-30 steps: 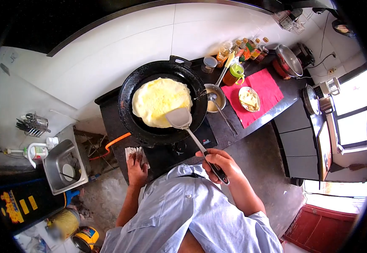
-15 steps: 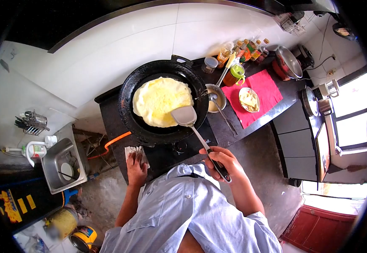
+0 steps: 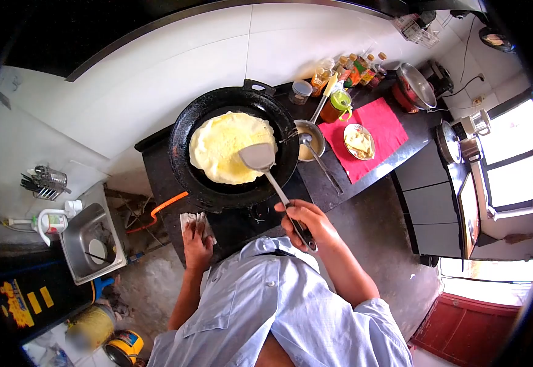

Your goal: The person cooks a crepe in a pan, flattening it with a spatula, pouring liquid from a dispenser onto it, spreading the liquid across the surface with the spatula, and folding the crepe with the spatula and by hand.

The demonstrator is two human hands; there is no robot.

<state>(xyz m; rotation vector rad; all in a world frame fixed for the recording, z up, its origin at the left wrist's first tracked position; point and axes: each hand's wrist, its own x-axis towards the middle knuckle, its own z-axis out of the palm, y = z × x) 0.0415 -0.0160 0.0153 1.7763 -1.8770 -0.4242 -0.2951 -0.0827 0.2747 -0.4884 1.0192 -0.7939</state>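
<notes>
A round yellow-white egg pancake (image 3: 227, 144) lies in a large black wok (image 3: 184, 177) on the stove. My right hand (image 3: 308, 223) is wrapped round the handle of a metal spatula (image 3: 258, 156), whose blade is over the pancake's right part; whether it touches is unclear. My left hand (image 3: 197, 243) rests on a folded white cloth (image 3: 190, 220) at the counter's front edge, below the wok. Its fingers lie flat on the cloth.
Right of the wok stands a pot of pale liquid (image 3: 316, 142) with a ladle. A red cloth (image 3: 392, 125) bears a plate of food (image 3: 359, 142). Bottles (image 3: 355, 68) and a green-lidded jug (image 3: 336, 105) line the wall. A metal sink (image 3: 98, 238) is at left.
The spatula and my right hand have shifted up and left from their place half a second ago, so the blade covers more of the pancake. My left hand stays on the cloth.
</notes>
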